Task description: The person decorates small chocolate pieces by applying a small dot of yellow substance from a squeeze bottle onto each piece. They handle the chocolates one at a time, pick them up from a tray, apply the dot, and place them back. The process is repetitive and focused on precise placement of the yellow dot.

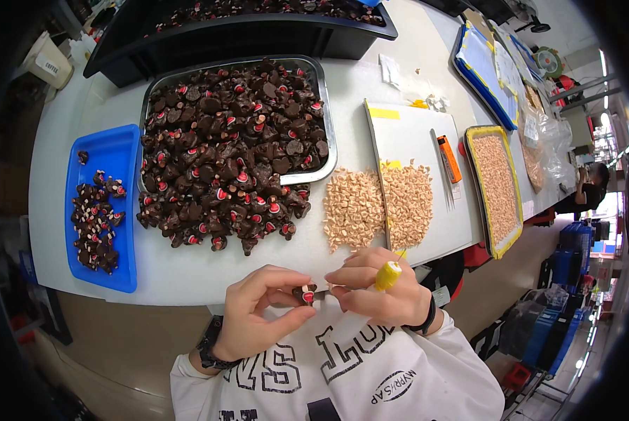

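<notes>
Brown figurine (305, 295), just one, seen from the head, is pinched between the left hand's (248, 313) thumb and fingers, by the tabletop's (188, 274) front edge. The right hand (395, 300) grips one yellow-wrapped tool (388, 276); whether its fingertips pinch anything, I cannot tell. One blue tray (90, 156) and one metal tray (329, 126) carry lumpy brown pieces (209, 203). Bare tabletop borders small, curved beige chips (353, 210).

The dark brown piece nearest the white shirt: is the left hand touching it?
Touching. The head view shows the left hand pinching the dark brown piece between its thumb and fingers.
</notes>
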A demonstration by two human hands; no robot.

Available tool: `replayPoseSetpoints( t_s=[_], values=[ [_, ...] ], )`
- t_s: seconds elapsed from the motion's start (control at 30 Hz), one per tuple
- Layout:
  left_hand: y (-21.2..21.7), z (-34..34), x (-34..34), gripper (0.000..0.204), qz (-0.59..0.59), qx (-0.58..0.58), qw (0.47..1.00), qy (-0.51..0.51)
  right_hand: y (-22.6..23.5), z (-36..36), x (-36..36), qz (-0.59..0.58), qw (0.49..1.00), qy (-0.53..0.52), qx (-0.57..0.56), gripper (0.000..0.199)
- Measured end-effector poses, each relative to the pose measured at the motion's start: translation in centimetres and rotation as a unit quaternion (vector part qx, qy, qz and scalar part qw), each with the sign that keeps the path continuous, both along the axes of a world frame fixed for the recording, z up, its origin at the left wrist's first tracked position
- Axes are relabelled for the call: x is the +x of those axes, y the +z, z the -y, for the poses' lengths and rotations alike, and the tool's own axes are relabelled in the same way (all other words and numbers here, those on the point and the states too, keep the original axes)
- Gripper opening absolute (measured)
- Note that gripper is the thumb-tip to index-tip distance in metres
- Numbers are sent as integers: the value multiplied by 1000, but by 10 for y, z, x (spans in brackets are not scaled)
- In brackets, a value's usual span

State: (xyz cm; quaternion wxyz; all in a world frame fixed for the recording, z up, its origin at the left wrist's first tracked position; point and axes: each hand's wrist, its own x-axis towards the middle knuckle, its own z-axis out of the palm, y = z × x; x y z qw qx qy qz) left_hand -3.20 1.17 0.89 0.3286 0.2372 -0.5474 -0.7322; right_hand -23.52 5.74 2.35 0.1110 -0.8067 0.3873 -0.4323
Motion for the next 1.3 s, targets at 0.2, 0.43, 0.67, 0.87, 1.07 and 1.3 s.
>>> replayPoseSetpoints(
  t_s=[0.2, 0.43, 0.67, 0.87, 1.07, 1.3],
  values=[
    [3, 2, 0, 37, 27, -31, 999, -18, -2, 1, 3, 9, 1000, 3, 16, 24],
    [6, 3, -1, 36, 64, -84, 994, -11, 0, -1, 3, -13, 999, 1, 40, 23],
    [5, 2, -3, 36, 67, -88, 994, 2, 0, -2, 1, -6, 999, 1, 35, 24],
    [6, 0, -3, 36, 93, -103, 990, 13, 3, -1, 5, -23, 999, -1, 43, 24],
    [3, -2, -3, 37, 67, -101, 992, 38, -1, -1, 10, 1, 999, -17, 43, 20],
    [0, -4, -3, 38, 7, -61, 994, 88, -3, 1, 12, 59, 997, 7, 47, 21]
  ],
)
